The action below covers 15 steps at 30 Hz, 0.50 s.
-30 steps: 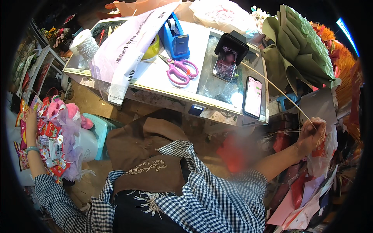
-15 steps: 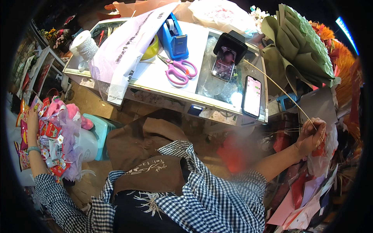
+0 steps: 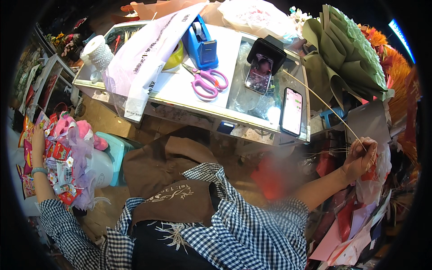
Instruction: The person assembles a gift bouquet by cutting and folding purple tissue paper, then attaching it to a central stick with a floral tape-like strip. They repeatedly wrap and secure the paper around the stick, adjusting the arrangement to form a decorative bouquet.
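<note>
My right hand (image 3: 361, 157) is out at the right, its fingers closed around the lower end of a long thin wooden stick (image 3: 330, 108). The stick slants up and left, its far tip above the table's right corner. On the far left, my left hand (image 3: 38, 140) is among the packets of a snack bouquet (image 3: 63, 157), its fingers curled by a packet near the top and partly hidden. Colourful snack packets, pink plush pieces, small white flowers and purple netting make up the bouquet. A white bucket (image 3: 102, 168) stands beside it.
On the glass-topped table (image 3: 180, 105) are purple-handled scissors (image 3: 209, 84), a blue tape dispenser (image 3: 202, 47), wrapping film (image 3: 146, 58), a bead spool (image 3: 96, 54) and two phones, one a white-screened phone (image 3: 291, 111). A green-wrapped bouquet (image 3: 344, 54) stands at right, above wrapping sheets (image 3: 348, 238).
</note>
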Available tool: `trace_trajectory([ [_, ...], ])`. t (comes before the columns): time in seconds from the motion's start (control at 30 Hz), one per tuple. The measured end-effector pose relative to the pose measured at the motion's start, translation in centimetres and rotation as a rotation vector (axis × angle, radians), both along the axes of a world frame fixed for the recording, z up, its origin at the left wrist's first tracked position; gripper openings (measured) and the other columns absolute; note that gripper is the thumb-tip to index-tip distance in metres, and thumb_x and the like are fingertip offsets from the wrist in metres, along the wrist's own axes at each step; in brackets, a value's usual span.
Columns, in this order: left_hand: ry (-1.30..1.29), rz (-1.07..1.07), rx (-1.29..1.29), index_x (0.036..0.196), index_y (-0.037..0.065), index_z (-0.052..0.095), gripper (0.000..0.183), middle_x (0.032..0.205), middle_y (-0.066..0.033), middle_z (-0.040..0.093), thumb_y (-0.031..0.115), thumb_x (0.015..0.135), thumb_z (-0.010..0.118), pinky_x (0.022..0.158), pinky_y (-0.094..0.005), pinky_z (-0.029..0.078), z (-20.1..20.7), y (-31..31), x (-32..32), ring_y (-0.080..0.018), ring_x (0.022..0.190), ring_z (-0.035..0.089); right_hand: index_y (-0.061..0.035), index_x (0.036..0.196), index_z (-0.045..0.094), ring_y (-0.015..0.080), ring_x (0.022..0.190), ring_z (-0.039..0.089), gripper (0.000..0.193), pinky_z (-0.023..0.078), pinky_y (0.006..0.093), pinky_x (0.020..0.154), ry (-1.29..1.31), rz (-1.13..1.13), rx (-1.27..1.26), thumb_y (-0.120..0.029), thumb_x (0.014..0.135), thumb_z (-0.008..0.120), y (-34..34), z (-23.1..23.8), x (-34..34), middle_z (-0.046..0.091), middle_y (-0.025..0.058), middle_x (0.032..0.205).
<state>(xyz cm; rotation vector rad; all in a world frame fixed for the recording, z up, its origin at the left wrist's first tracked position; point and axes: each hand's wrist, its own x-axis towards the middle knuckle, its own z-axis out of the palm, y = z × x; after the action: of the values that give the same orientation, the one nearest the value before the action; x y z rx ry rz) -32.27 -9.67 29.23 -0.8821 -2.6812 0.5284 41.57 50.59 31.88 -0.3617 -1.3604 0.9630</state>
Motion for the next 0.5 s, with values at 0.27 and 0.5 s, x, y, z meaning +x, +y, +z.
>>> trace_trajectory([
  [0.27,0.007,-0.009,-0.022,0.112,0.002,0.059,0.031,0.109,-0.0195,0.061,0.011,0.086,0.046,0.091,-0.0417,0.044,0.02,-0.19,-0.17,-0.0340,0.104,0.056,0.0013,0.082,0.057,0.0079,0.048,0.034,0.032,0.028,0.0201,0.044,0.003,-0.010,-0.005,-0.023,0.099,0.045,-0.01,-0.01,0.01,0.046,0.0051,0.062],
  [0.5,0.024,-0.036,-0.059,0.113,0.002,0.059,0.032,0.110,-0.0195,0.061,0.010,0.085,0.045,0.092,-0.0416,0.043,0.18,-0.34,-0.46,-0.0341,0.105,0.055,0.0018,0.082,0.056,0.0084,0.048,0.036,0.032,0.029,0.0199,0.044,0.006,-0.054,-0.016,-0.023,0.099,0.045,-0.07,-0.13,0.36,0.047,0.0058,0.063],
])
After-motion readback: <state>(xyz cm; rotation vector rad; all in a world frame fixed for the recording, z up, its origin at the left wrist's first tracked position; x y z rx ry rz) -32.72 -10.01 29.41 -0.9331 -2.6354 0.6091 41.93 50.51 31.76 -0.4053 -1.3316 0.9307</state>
